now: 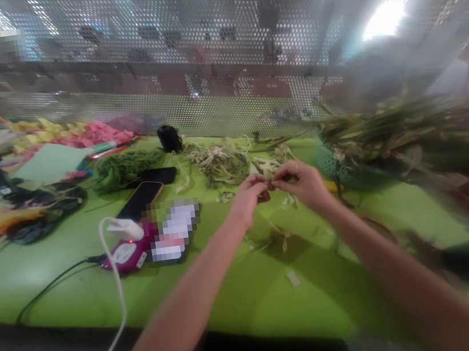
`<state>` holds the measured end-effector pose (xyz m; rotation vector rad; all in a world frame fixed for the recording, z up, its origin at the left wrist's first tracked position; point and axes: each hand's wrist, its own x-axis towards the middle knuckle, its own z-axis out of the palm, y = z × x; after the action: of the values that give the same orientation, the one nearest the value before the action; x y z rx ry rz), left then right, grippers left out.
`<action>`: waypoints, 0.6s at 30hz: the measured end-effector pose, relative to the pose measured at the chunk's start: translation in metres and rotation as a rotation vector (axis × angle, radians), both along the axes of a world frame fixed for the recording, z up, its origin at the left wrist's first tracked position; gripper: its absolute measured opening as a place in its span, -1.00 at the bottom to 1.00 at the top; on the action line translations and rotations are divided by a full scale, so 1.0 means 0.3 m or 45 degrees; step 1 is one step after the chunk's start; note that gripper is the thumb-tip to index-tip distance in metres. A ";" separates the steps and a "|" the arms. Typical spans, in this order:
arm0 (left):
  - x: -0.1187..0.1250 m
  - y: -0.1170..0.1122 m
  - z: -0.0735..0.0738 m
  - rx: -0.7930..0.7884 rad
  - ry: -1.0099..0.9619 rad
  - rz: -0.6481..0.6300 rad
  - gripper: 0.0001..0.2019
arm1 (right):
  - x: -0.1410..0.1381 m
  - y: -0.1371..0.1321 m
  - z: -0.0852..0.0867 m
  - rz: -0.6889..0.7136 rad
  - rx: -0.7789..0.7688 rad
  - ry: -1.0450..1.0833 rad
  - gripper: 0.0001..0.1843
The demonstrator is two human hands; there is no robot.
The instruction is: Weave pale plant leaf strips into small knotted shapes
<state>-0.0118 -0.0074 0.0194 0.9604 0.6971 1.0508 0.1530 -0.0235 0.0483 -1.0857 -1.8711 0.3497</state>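
Observation:
My left hand (pixel 251 195) and my right hand (pixel 302 184) meet above the green table (pixel 241 290), fingers pinched together on a small pale plant piece (pixel 270 180) held between them. The piece is too small and blurred to name further. Just beyond the hands lies a loose heap of pale dried leaves (pixel 222 163). Small scraps (pixel 280 238) of the same stuff lie on the table under my wrists.
Two phones (pixel 140 199) and a white charger with cable (pixel 123 230) lie left of my hands. A green stem bundle (pixel 123 168), a black cup (pixel 169 138), pink and yellow flowers (pixel 77 133) sit further left. A big leaf pile (pixel 406 135) fills the right. A perforated metal screen (pixel 219 56) backs the table.

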 end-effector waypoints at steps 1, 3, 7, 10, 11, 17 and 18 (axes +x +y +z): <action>0.000 0.000 0.001 0.035 0.006 0.012 -0.87 | -0.004 -0.003 0.001 -0.008 -0.037 0.034 -0.92; -0.001 -0.001 0.004 0.107 0.023 0.030 -0.88 | -0.016 -0.010 0.004 -0.022 -0.133 0.138 -0.91; -0.005 -0.017 0.021 0.209 0.062 0.034 -0.91 | -0.040 -0.018 0.003 -0.032 -0.313 0.393 -0.86; -0.006 -0.031 0.035 0.259 0.101 0.016 -0.89 | -0.046 -0.012 -0.005 -0.041 -0.399 0.550 -0.80; -0.005 -0.033 0.037 0.269 0.119 0.017 -0.89 | -0.045 -0.007 -0.008 -0.041 -0.427 0.593 -0.77; -0.015 -0.011 0.027 0.409 0.258 0.020 -0.90 | -0.021 0.018 -0.010 -0.019 -0.525 0.669 -0.64; -0.019 -0.006 0.025 0.442 0.306 0.020 -0.91 | -0.017 0.018 -0.005 -0.024 -0.515 0.619 -0.65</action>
<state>-0.0174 -0.0094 0.0267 1.4001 0.7324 1.1017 0.1480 -0.0182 0.0468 -1.1530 -1.3844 0.9239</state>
